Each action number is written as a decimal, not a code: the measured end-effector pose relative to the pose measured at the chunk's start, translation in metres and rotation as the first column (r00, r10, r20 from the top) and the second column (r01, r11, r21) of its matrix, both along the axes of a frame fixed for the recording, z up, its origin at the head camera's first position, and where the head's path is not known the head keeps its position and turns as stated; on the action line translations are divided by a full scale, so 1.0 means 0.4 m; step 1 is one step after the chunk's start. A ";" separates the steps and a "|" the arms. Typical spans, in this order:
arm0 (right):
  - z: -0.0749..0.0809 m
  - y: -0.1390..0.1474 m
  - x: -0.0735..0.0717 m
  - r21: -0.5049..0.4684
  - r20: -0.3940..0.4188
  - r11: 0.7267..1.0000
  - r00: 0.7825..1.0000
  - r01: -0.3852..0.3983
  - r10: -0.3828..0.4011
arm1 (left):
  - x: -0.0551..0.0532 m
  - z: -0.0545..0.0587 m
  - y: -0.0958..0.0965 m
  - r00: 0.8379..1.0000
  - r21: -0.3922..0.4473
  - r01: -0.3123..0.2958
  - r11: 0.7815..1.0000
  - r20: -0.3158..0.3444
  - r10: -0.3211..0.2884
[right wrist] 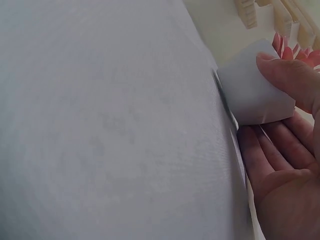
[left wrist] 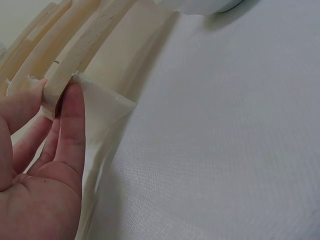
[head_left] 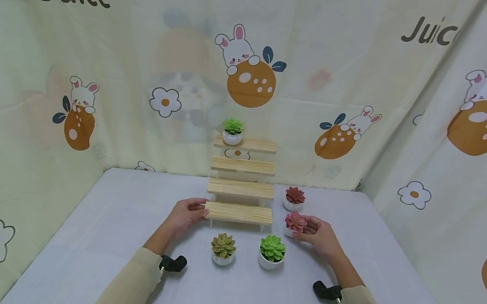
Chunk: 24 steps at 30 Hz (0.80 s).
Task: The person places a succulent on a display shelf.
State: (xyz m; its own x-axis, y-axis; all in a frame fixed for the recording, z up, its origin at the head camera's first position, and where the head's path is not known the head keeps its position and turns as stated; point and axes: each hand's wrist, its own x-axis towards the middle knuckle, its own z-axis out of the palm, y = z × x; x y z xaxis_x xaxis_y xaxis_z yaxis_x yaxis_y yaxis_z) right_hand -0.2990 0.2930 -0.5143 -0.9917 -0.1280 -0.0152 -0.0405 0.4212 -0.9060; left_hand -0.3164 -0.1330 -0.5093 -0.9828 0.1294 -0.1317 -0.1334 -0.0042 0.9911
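Observation:
A four-tier wooden step shelf (head_left: 241,187) stands at the back middle of the table. My left hand (head_left: 184,217) pinches the left end of its lowest board (left wrist: 62,82) between thumb and fingers. To the right of the shelf, my right hand (head_left: 317,235) grips a pink succulent (head_left: 295,221) by its white pot (right wrist: 255,87), thumb on one side and fingers on the other. The pot's base is at the tabletop; whether it touches is hard to tell. Just behind it sits a dark red succulent (head_left: 295,195) in a white pot.
A green succulent (head_left: 233,127) stands on the top board's left end. In front of the shelf are an olive-brown succulent (head_left: 223,246) and a bright green succulent (head_left: 272,248), both in white pots on the white tabletop (head_left: 140,190). A printed curtain (head_left: 317,45) hangs behind.

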 end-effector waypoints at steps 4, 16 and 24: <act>0.002 -0.005 -0.002 -0.037 0.016 0.999 1.000 -0.008 0.009 | -0.004 -0.003 0.002 1.000 -0.004 -0.016 1.000 0.009 0.016; 0.017 -0.025 -0.004 -0.007 0.017 1.000 1.000 0.001 -0.001 | 0.001 -0.013 -0.004 0.998 0.083 0.034 0.996 -0.062 -0.029; 0.046 -0.031 -0.017 -0.018 -0.036 1.000 0.999 0.001 -0.002 | -0.004 -0.011 -0.005 0.999 0.063 0.035 0.997 -0.023 -0.034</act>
